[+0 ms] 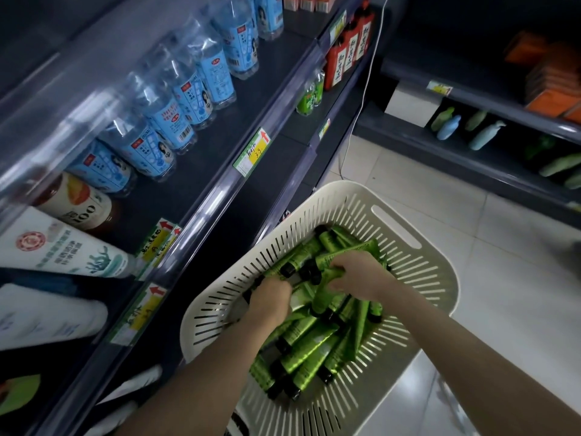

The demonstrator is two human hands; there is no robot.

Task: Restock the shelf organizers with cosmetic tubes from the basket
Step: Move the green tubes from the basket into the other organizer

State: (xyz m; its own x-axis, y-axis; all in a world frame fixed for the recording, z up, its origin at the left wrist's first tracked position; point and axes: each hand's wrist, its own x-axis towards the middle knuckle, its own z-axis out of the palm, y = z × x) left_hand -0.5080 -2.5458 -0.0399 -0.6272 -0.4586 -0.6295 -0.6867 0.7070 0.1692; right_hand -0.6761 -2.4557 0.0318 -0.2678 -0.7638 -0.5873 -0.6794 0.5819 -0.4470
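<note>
A big dark shelf [201, 171] is running down the left side. Another dark shelf [408, 70] is standing far off on the right, with some pale blue and green bottles [485, 135] lying on it. The shiny tiled floor [440, 190] is showing between them.

A cream basket [342, 191] with lots of slits in its walls is sitting low down, just beside the big shelf. A pile of green tubes [314, 344] with black caps is lying inside the basket, all jumbled and pointing every way.

Two bare arms are reaching down into the basket. The right hand [361, 273] is on top of the pile, and its fingers are curling round some of the green tubes, grasping them. The left hand [272, 298] is pushing into the pile near the basket's left wall. Its fingers are hiding down among the tubes, so I cannot tell if it is grasping any.

On the big shelf, water bottles [163, 118] with blue labels are standing in a row. Red bottles [345, 51] are standing further along, lower down. A thin white cable [361, 99] is hanging by the end of the shelf. A small green and yellow price tag [251, 151] is sticking on the shelf edge.
</note>
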